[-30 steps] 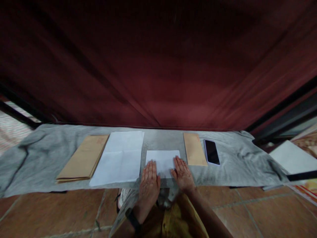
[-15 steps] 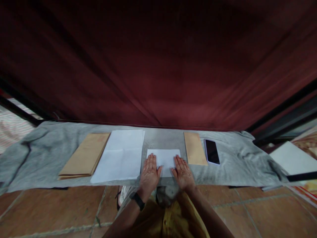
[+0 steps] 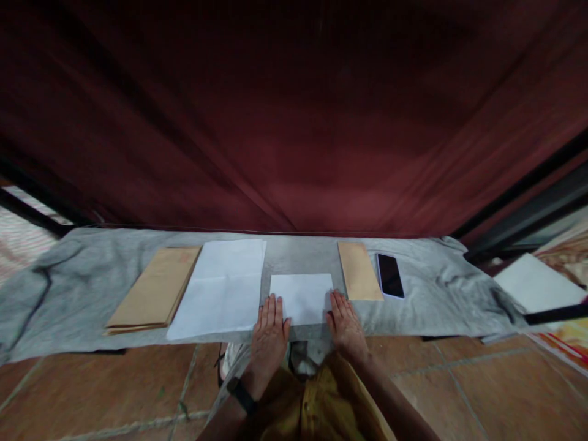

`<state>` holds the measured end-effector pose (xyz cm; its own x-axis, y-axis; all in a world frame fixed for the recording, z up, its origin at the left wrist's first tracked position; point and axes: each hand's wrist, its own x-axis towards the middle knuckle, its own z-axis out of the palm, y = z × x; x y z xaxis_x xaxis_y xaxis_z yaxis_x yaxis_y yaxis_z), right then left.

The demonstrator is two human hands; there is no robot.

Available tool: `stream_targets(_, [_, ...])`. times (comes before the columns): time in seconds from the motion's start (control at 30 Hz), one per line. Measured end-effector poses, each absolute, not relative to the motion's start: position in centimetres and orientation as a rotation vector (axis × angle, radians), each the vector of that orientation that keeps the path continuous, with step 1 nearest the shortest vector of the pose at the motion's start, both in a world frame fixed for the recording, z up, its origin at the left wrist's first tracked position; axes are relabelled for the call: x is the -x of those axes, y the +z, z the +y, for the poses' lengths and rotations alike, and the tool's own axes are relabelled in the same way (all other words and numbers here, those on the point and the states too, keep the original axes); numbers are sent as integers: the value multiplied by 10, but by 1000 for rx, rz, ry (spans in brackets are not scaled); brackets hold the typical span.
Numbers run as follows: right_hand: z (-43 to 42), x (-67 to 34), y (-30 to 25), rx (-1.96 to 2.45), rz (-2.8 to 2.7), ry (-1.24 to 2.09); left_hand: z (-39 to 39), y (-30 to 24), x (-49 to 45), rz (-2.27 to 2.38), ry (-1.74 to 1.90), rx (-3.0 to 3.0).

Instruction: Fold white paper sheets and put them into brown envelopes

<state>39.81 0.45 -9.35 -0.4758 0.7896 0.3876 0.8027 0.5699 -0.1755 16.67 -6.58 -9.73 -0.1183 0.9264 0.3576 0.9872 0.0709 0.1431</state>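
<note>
A folded sheet of white paper [image 3: 303, 299] lies flat in front of me on the grey cloth. My left hand [image 3: 270, 327] rests by its left edge, fingers stretched forward, fingertips at the paper's side. At the right edge lies my right hand [image 3: 345, 321], palm down with its fingers extended, the tips at the paper's border. Neither hand grips anything. Left of the sheet is a stack of larger white paper [image 3: 223, 288]. A single brown envelope [image 3: 359, 271] lies just beyond my right hand.
Brown envelopes [image 3: 156, 288] are stacked at the left on the grey cloth [image 3: 422, 288]. A phone [image 3: 390, 275] lies right of the single envelope. A dark red curtain [image 3: 294, 153] hangs behind the narrow surface. White paper [image 3: 537, 285] shows at far right, beyond dark bars.
Both hands have slid outward and slightly toward me, from on top of the white sheet to its side edges. More of the sheet shows. The view has shifted slightly.
</note>
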Motion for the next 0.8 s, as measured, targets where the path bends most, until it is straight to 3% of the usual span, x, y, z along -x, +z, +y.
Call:
stream_targets(0.2, [-33,-358,-84,1066,-2502,107,-66,-95,-167,-2148,-563,2010])
stream_targets(0.6, [-41,-430,-88,1265,-2452,44,-73,-88,-173,-2115,-597,2019])
stream_targets(0.8, [-12,-420,-79,1311,-2362,150,-84,-83,-199,-1862,-481,2352])
